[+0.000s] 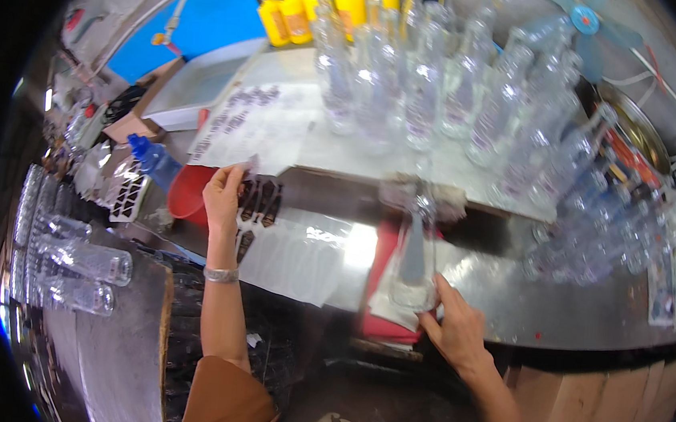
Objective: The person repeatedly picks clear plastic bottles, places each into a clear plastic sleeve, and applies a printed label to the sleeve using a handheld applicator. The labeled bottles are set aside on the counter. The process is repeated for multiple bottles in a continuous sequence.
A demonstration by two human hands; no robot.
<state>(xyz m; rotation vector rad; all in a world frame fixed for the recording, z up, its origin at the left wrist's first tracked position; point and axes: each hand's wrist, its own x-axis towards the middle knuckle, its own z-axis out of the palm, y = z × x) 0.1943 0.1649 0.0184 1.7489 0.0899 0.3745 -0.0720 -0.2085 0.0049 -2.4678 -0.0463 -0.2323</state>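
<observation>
Clear bottle (pixel 414 275) lies on its back in front of me, base toward the wearer, over a white cloth (pixel 388 308) and a red pad (pixel 383 257), its neck end at a pale, worn block (pixel 445 202). I see the right hand (pixel 460 332) grasping it by the lower right corner of the base, forefinger along the side and thumb at the bottom edge. Off to the left, the left hand (pixel 224 193) pinches a small translucent piece (pixel 253 165) between thumb and fingertips, above a translucent sheet (pixel 294 257) with dark shapes along its upper part. Just beside that hand I make out a red container (pixel 192 194) and a blue-capped bottle (pixel 157 165). Beyond the work, upright clear bottles (pixel 424 90) crowd a pale raised board (pixel 280 138), with yellow containers (pixel 350 9) behind them. More clear bottles lie stacked at far left.
</observation>
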